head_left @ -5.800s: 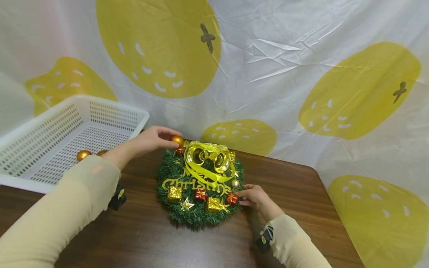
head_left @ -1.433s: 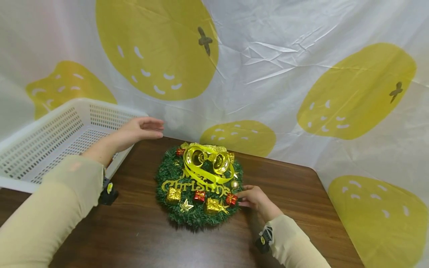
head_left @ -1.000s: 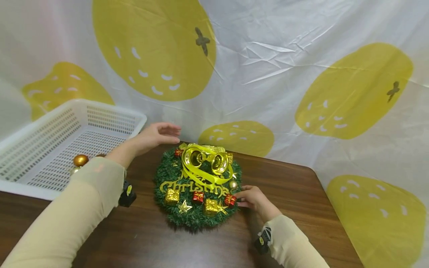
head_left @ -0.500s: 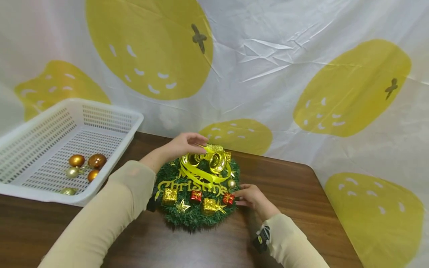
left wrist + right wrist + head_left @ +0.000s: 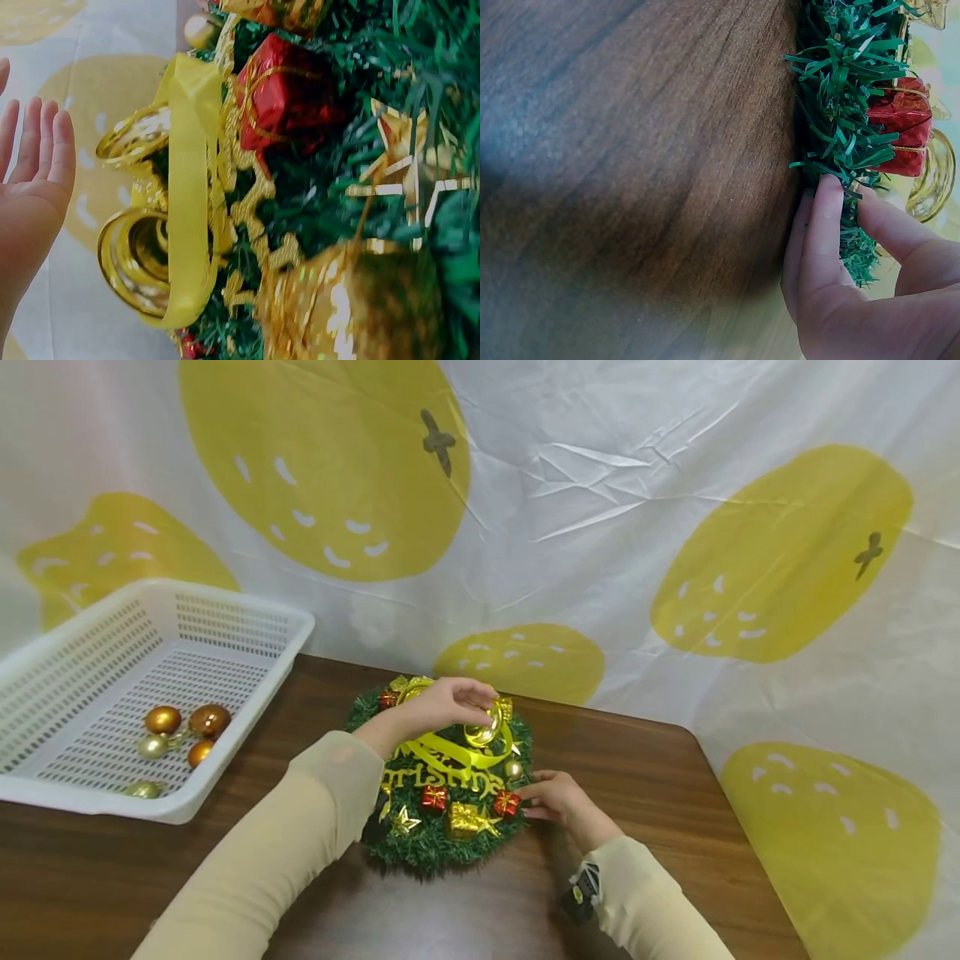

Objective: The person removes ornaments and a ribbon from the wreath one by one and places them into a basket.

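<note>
Left hand hovers over the gold bells, fingers straight and together, gripping nothing. Right hand presses the wreath at its right edge with flat fingers — a snagged ribbon could drag it across the table.

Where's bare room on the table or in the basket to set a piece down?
Bare wood lies between the white basket and the wreath, and right of the right hand towards the table edge. The basket's back half is bare; gold baubles cluster at its front. Crowded: the wreath's top, where the left hand sits over the gold bells.
</note>
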Available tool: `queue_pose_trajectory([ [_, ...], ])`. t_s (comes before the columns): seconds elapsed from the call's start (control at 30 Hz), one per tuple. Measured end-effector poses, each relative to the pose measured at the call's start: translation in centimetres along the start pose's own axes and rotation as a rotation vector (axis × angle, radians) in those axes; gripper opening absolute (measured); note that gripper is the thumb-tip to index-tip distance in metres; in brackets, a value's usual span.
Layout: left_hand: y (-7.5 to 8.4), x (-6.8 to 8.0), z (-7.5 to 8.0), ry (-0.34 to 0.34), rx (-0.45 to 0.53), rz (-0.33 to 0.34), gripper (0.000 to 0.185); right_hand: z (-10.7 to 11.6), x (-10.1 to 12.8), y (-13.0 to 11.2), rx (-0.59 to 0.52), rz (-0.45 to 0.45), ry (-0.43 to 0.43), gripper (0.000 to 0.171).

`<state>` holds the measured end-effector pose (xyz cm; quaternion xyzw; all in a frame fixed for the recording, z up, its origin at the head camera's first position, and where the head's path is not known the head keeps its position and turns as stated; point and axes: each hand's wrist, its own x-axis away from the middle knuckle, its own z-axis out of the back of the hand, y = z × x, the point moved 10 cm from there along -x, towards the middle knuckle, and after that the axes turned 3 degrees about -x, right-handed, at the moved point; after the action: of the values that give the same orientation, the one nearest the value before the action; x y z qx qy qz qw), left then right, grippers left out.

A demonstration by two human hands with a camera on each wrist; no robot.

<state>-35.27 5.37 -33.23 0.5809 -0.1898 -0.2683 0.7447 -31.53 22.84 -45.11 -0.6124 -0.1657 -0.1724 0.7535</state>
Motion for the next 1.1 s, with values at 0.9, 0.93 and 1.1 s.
queue_pose_trajectory([
  [0.9, -2.8, -3.0, -6.4, -0.085, -0.067, 0.062, 0.039, -0.2, 0.4, 0.2, -0.015, 0.003, -0.006, 0.062],
  [0.93, -3.0, -3.2, -6.5, -0.087, -0.073, 0.068, 0.039, -0.1, 0.3, 0.3, -0.013, 0.001, -0.004, 0.062],
  [1.1, -3.6, -3.5, -7.0, -0.1, -0.094, 0.096, 0.04, 0.1, 0.2, 0.2, -0.017, 0.004, -0.006, 0.063],
])
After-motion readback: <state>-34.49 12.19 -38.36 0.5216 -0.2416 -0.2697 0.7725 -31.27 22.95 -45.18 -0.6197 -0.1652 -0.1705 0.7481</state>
